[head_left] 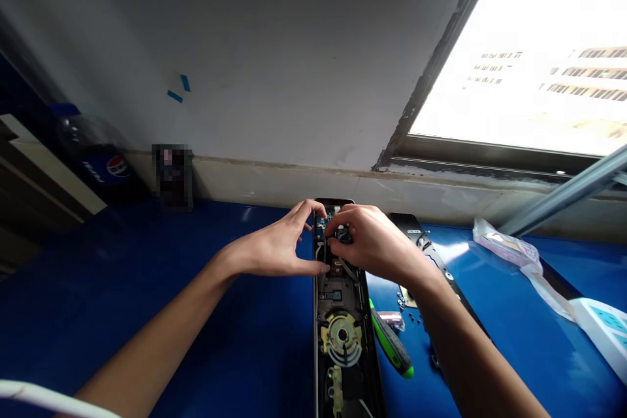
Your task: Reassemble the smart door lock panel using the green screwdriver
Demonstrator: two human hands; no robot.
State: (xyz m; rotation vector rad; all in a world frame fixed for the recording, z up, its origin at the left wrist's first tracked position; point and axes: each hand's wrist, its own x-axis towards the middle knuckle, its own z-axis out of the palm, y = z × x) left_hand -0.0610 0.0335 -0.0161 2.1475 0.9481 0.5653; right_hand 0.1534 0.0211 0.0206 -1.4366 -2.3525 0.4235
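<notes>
Blue bench (147, 313) under me, open electronic door lock (343, 300) lying flat on it, lengthwise, inner side up. Looks set that way so both hands can reach the circuit board (322, 225) at its far end. Left hand (277, 241) arches over the board's left edge, fingers (313, 208) half open, tips at the lock's far end, thumb (316, 268) on the near side. Right hand (369, 241) comes in from the other side, fingers (343, 214) curled down onto a dark component (344, 235) beside the board. Can't tell from here if either hand has real hold of anything. Green-handled screwdriver (392, 343) and small loose screws (411, 317) lie just right of the lock, probably kept within reach.
</notes>
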